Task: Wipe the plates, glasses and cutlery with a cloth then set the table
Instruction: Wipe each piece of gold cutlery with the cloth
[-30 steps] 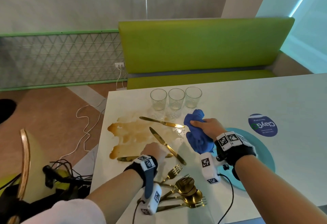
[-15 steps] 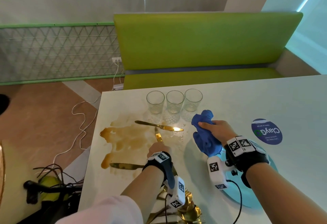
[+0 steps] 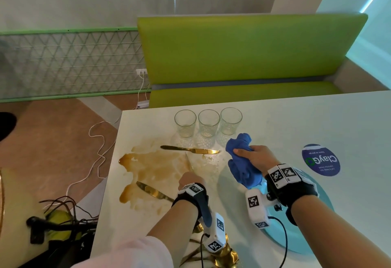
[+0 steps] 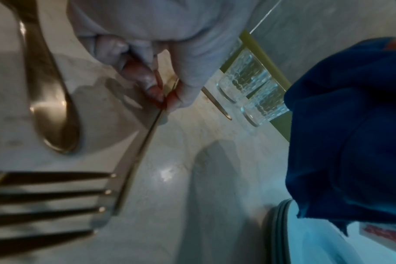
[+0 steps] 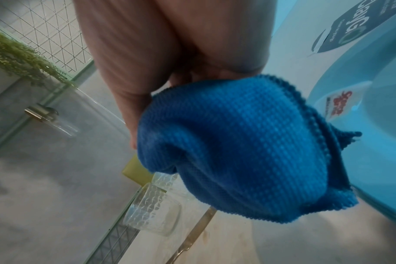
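Observation:
My left hand (image 3: 191, 180) pinches a gold knife (image 4: 136, 157) by its handle, blade tip (image 3: 189, 162) pointing away over the brown spill (image 3: 156, 164). In the left wrist view thumb and fingers (image 4: 147, 80) close on the thin handle just above the table. My right hand (image 3: 254, 157) grips a bunched blue cloth (image 3: 241, 162) above the edge of a light blue plate (image 3: 313, 231). Two more gold knives lie on the table, one (image 3: 190, 151) near the glasses and one (image 3: 154, 191) at the left. Three empty glasses (image 3: 208, 122) stand in a row behind.
Gold spoons and forks (image 3: 224, 255) lie piled by the table's near edge under my left wrist; a spoon (image 4: 52, 110) and a fork (image 4: 57, 196) show close up. A round blue sticker (image 3: 320, 159) is at the right. A green bench (image 3: 243, 56) stands behind the table; cables (image 3: 95, 140) lie on the floor at left.
My left hand has shifted onto the middle knife and taken hold of its handle; the blade now points away. The left knife now lies at an angle. The right hand keeps the cloth.

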